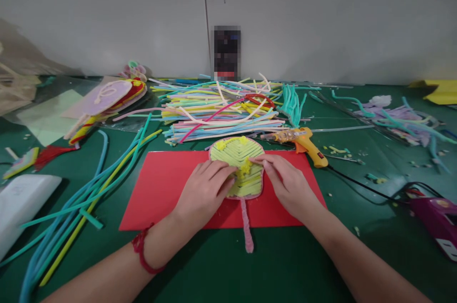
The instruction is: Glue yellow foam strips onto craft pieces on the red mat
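Note:
A round fan (237, 186) of pale-green pipe cleaners with a pink rim and pink handle (246, 231) lies on a red sheet (153, 189). Near its middle is a fuzzy yellow flower (246, 166), held between the fingertips of both hands. My left hand (209, 184) lies over the fan's left side, fingers bent and closed at the flower. From the right, my right hand (285, 179) reaches in with thumb and index finger closed at the flower's other side. Smaller yellow pieces (243, 140) sit near the fan's top edge.
Behind the sheet lies a pile of coloured pipe cleaners (221, 112) with red-handled scissors (260, 99). A yellow glue gun (309, 146) is at right, its cord running toward a purple power strip (433, 222). Finished fans (110, 96), loose stems (89, 198) and a white box (26, 203) are left.

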`<state>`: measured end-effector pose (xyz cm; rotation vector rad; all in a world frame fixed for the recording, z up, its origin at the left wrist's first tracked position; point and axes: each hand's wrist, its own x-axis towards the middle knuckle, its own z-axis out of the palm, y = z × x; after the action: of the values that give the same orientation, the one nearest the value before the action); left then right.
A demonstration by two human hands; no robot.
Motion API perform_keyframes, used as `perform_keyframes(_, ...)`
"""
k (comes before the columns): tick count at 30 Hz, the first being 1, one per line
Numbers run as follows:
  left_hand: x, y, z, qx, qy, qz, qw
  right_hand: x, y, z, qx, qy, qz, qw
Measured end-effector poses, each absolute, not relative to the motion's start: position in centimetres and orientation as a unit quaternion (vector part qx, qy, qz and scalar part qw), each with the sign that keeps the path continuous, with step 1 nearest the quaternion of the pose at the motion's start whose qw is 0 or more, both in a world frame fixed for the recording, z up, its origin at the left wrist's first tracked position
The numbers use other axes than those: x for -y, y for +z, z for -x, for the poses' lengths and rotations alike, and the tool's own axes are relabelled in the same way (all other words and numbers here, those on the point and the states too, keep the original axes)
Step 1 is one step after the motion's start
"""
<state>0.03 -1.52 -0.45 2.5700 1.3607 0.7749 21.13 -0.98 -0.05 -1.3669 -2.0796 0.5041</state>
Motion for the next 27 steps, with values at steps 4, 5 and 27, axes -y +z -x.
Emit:
perform_keyframes(4, 1.6, -0.5, -0.1, -0.480, 0.250, -0.838, 0.072, 1.1, 0.0, -21.2, 0.749, 0.179, 0.546, 0.329)
perform_keyframes(5, 1.6, -0.5, -0.1, -0.484, 0.248, -0.836, 0.072, 1.2, 0.0, -21.2, 0.739, 0.167, 0.554, 0.344)
perform_keyframes(27, 1.1, -0.4, -0.8, -0.484, 0.248, -0.838, 0.040, 1.1, -0.6, -21.2, 0.788, 0.151, 0.511, 0.308)
